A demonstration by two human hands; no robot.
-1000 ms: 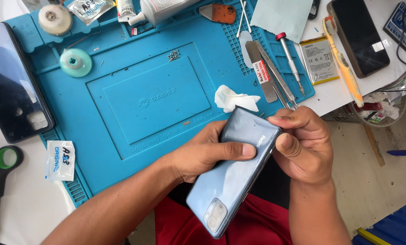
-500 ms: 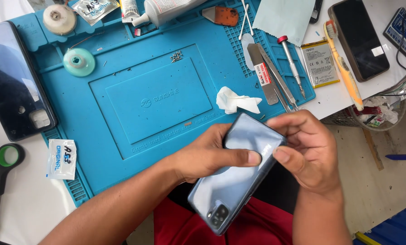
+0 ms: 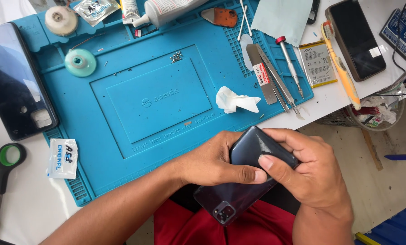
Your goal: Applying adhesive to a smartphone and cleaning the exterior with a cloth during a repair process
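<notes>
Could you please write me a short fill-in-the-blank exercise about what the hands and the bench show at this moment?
1. Both the left hand and the right hand grip a dark ____ over the lap.
2. The phone's camera cluster points toward the ____ edge of the picture.
3. The crumpled white tissue lies on the ____ work mat.
4. The toothbrush has a ____ handle.

Missing words: phone; bottom; blue; yellow

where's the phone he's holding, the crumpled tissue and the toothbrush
phone (image 3: 239, 199), head view, on the dark back cover between the two hands
crumpled tissue (image 3: 235, 100), head view, on the middle of the white wad on the blue mat
toothbrush (image 3: 344, 75), head view, on the orange handle
</notes>
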